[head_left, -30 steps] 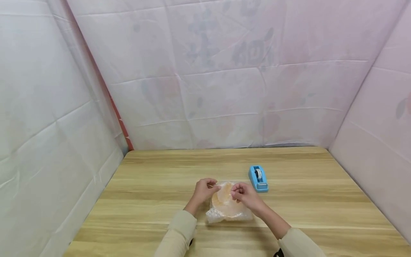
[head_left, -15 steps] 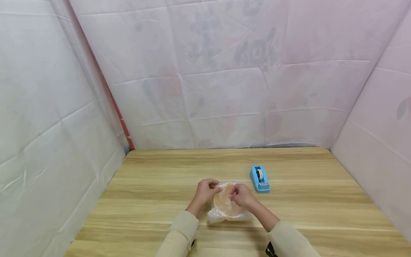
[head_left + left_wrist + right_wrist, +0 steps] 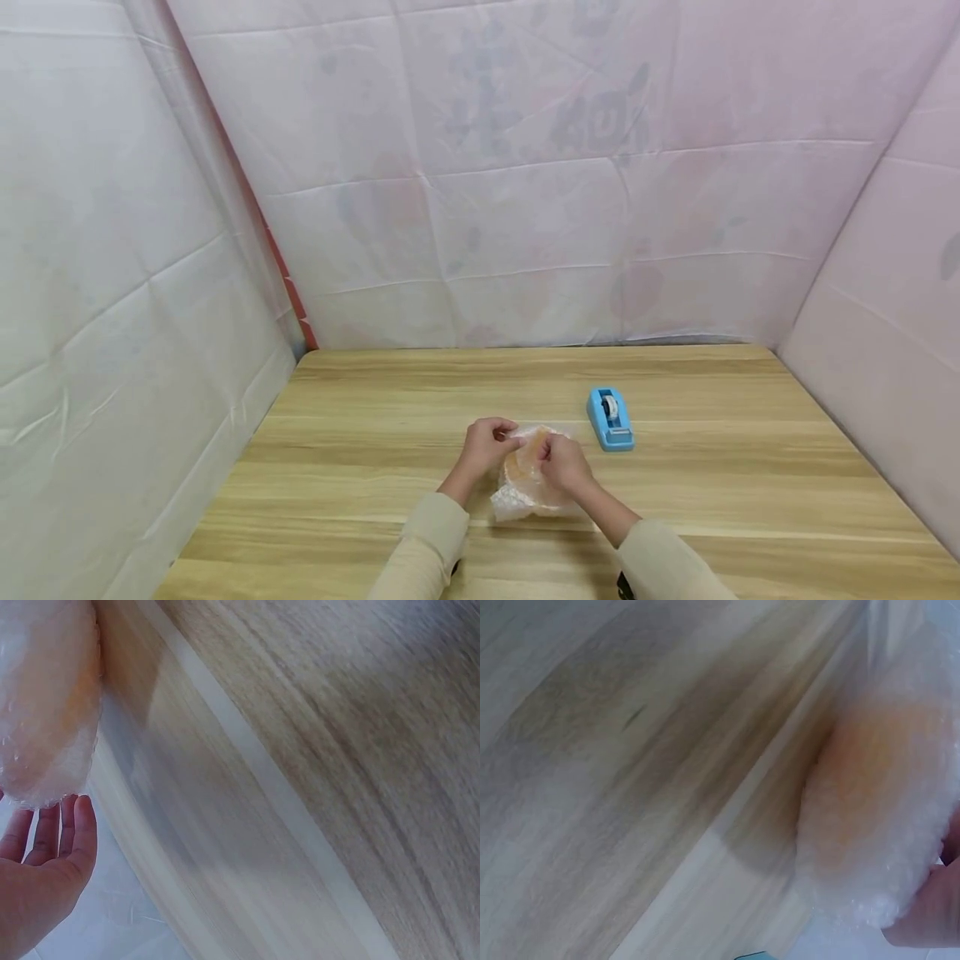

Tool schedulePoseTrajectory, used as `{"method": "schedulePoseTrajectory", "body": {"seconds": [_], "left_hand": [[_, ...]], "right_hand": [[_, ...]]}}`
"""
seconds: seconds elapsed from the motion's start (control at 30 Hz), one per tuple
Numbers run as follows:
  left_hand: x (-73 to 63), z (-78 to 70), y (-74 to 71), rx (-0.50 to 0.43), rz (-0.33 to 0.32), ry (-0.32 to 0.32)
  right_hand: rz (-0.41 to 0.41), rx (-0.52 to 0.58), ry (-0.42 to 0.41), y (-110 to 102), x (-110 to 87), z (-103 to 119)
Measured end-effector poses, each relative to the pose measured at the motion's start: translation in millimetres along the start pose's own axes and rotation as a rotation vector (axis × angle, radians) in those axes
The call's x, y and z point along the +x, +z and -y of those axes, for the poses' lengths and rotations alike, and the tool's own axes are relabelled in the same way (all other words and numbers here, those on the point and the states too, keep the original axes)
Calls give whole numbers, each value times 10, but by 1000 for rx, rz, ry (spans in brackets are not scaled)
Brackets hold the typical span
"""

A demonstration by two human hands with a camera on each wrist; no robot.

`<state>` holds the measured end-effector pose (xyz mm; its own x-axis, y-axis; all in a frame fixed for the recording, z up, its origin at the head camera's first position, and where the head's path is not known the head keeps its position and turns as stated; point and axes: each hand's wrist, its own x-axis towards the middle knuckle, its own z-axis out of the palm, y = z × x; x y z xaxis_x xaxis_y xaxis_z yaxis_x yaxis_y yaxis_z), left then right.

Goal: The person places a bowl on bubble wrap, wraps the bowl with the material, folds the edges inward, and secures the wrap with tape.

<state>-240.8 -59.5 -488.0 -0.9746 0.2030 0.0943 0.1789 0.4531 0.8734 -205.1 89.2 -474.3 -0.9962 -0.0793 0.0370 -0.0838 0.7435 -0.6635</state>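
A bundle of clear bubble wrap point(image 3: 516, 502) lies on the table, with a round orange thing point(image 3: 513, 472) showing through it; its kind cannot be told. My left hand point(image 3: 483, 448) holds the wrap's far left edge, thumb on top. In the left wrist view, the fingers of that hand point(image 3: 56, 874) touch the rim of the bubble wrap point(image 3: 45, 697). Over the bundle's right side, my right hand point(image 3: 566, 467) has curled fingers that pinch at the wrap's top; its fingertips are partly hidden. The right wrist view shows the bulging bubble wrap point(image 3: 870, 825) and part of the hand point(image 3: 926, 915).
A blue tape dispenser point(image 3: 611, 419) with a roll in it stands just beyond my right hand. The wooden table point(image 3: 375, 400) reaches back to a pale cloth wall point(image 3: 525, 250); cloth walls also stand at left and right.
My right hand has moved slightly down and in, onto the wrap; a small pale bit seen earlier at its fingertips is now hidden. My left hand stays at the edge. The view has shifted slightly.
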Motion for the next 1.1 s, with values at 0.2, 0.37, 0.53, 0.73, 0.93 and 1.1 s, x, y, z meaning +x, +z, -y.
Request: {"method": "schedulePoseTrajectory", "body": {"seconds": [0.2,0.37,0.53,0.73,0.93,1.1], "left_hand": [[-15,-14,1,-1,1,-7],[-31,6,12,16,-7,17],[-44,1,15,22,-7,21],[-48,-7,24,37,-10,29],[-42,9,19,39,-18,57],[-38,17,15,21,-13,58]], "right_hand": [[-5,-148,14,77,-29,9],[-39,-282,-22,158,-28,-4],[-42,-370,-39,196,-19,-4],[-73,-449,-79,217,-28,10],[-123,-474,-69,244,-33,27],[-217,-456,-170,237,-49,-1]]}}
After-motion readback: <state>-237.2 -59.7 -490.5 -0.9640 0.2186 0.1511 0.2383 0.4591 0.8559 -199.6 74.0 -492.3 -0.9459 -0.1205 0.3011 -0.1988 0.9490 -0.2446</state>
